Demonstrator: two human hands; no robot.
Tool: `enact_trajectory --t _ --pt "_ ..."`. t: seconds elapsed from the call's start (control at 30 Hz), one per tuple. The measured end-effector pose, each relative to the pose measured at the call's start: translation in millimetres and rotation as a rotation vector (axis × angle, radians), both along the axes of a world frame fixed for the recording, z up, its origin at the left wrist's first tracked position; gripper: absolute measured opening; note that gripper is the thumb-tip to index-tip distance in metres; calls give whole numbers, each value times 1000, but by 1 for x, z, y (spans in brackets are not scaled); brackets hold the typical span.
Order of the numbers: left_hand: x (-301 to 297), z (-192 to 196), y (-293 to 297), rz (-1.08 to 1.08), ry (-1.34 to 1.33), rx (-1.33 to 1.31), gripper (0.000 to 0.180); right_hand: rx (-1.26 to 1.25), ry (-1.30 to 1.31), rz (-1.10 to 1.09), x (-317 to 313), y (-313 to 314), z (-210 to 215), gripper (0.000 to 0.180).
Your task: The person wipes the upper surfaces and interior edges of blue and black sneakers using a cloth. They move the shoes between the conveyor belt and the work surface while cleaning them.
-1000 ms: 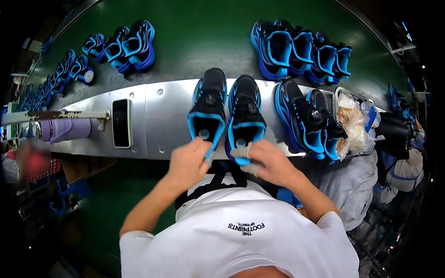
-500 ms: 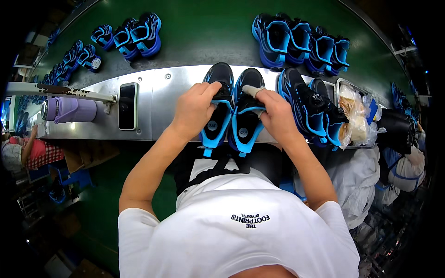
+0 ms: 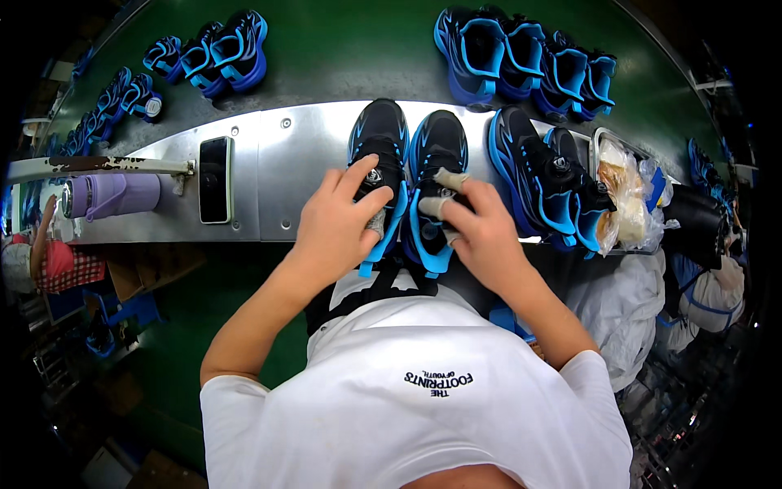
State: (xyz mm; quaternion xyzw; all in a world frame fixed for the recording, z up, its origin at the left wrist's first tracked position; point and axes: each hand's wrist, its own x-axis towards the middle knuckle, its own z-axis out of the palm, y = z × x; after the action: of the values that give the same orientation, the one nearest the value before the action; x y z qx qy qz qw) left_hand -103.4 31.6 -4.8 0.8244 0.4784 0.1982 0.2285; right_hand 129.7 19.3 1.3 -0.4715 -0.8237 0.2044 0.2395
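A pair of black shoes with bright blue trim and a dial on the tongue stands at the metal edge, toes away from me. My left hand lies over the left shoe, its fingers spread beside the dial. Over the right shoe my right hand reaches from the right, fingers apart around its dial. Pale cots cover several of my right fingertips, and a greyish one shows on my left hand. Both hands partly hide the shoe openings.
Another pair of matching shoes stands just right, beside a metal tray of plastic-bagged items. At left lie a phone and a purple flask near a worn white bar. More shoes stand across the green surface.
Both hands have let go of the shoes' tongues and collars and shifted to the dials, fingers spreading. The pair now sits slightly farther from me on the metal.
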Motion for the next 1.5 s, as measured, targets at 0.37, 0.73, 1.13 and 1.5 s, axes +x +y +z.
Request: enact_trajectory --t 0.37,0.73,1.13,1.5 --pt "37 -26 -31 146 146 106 68 -30 93 -131 -32 -27 -28 51" --pt "11 10 30 83 -8 -59 25 53 142 -14 3 32 28 26" --pt "25 -18 26 167 -284 -167 28 -357 144 106 12 36 22 33" --pt "36 -30 21 229 -334 -33 27 -95 174 -263 -8 8 -13 21"
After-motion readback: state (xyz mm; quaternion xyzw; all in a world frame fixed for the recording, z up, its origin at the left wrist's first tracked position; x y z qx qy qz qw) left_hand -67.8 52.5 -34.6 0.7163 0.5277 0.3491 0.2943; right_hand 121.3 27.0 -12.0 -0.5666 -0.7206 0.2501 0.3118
